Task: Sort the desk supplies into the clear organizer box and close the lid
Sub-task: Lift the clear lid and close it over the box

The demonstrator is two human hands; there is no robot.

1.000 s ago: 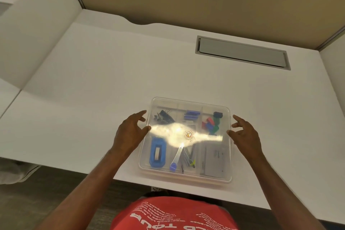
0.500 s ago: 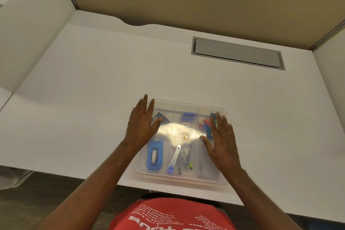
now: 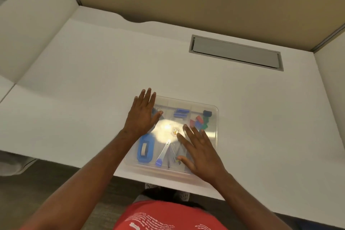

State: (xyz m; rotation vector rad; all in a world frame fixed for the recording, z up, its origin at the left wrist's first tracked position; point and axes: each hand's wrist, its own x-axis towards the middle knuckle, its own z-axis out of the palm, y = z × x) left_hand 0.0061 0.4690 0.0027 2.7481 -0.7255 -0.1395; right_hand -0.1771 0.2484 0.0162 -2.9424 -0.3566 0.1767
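Observation:
The clear organizer box point(image 3: 212, 136) sits at the near edge of the white desk with its clear lid on top, a bright glare across the middle. Through the lid I see a blue tape dispenser point(image 3: 145, 149), a blue-tipped metal tool point(image 3: 162, 155), blue pieces point(image 3: 180, 113) at the back and red, blue and green clips point(image 3: 199, 122) at the back right. My left hand point(image 3: 142, 115) lies flat, fingers spread, on the lid's back left corner. My right hand point(image 3: 201, 152) lies flat on the lid's front right part.
The white desk point(image 3: 93, 80) stretches left and back. A grey cable hatch point(image 3: 236, 55) is set in it at the back right. Tan partition walls point(image 3: 186, 2) close off the rear and sides. The desk's near edge runs just under the box.
Both hands came from the box's sides onto the lid. Since half a second ago the right hand slid nearer along the lid, uncovering the coloured clips; the left hand stayed at the back left.

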